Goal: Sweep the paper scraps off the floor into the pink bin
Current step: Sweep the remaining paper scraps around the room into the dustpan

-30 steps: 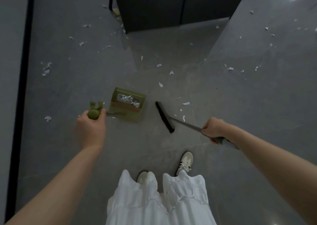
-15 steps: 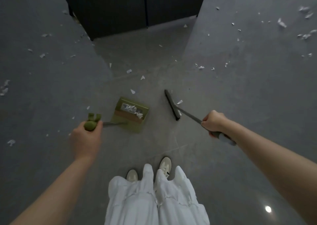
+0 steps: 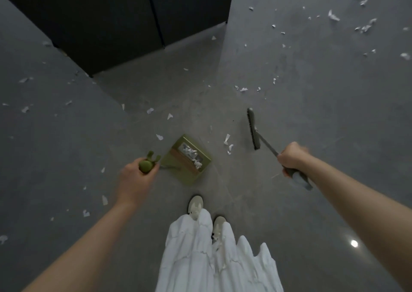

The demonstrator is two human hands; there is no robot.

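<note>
My left hand (image 3: pixel 133 178) grips the green knob-topped handle of an olive dustpan (image 3: pixel 178 173), which sits on the grey floor with white paper scraps (image 3: pixel 191 154) inside it. My right hand (image 3: pixel 292 158) grips the grey handle of a broom whose dark head (image 3: pixel 253 128) stands to the right of the dustpan. A few scraps (image 3: pixel 227 139) lie between pan and broom head. More scraps (image 3: pixel 361 25) are scattered at the far right and on the left (image 3: pixel 25 109). No pink bin is in view.
A dark cabinet (image 3: pixel 124 19) stands at the back, its base meeting the floor. My white skirt (image 3: pixel 211 258) and pale shoes (image 3: pixel 196 204) are at the bottom centre. A bright light reflection (image 3: pixel 354 243) shows on the floor at lower right.
The view has turned, so the cabinet sits further left. The broom head has swung away to the right of the dustpan. The dustpan has turned slightly, staying in my left hand.
</note>
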